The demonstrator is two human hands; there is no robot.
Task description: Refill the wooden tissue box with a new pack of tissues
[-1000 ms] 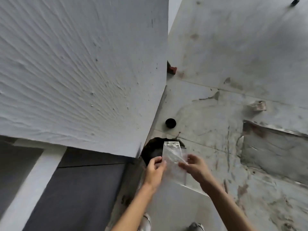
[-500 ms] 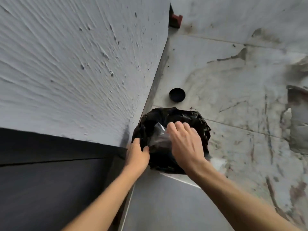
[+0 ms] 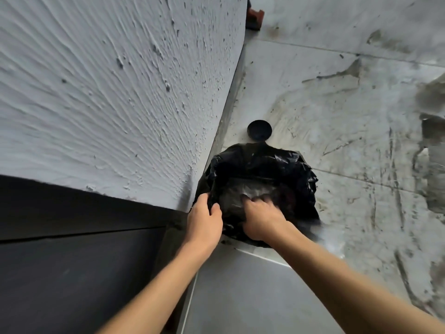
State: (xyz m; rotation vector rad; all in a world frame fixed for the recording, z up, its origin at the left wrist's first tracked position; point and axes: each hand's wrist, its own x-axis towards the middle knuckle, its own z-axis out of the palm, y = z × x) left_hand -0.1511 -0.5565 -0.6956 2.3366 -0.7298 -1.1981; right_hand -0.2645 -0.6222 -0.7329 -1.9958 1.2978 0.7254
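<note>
Black bin bag [image 3: 296, 165] on floor beside wall. Left hand [image 3: 204, 219] pinched on near rim. Right hand [image 3: 261, 216] inside, blurred; grip indeterminable. Clear plastic wrapper [image 3: 250, 189] inside bag, touching right fingertips.

Glossy black plastic bin bag [image 3: 262, 165], centre of frame, holds a crumpled clear film wrapper [image 3: 250, 191] showing grey-white. Round black cap [image 3: 259, 130] above it. Grey-white ridged plaster wall [image 3: 108, 92], upper left. Pale grey floor [image 3: 349, 141], brown-stained, right. Small red block [image 3: 255, 15], top centre.
</note>
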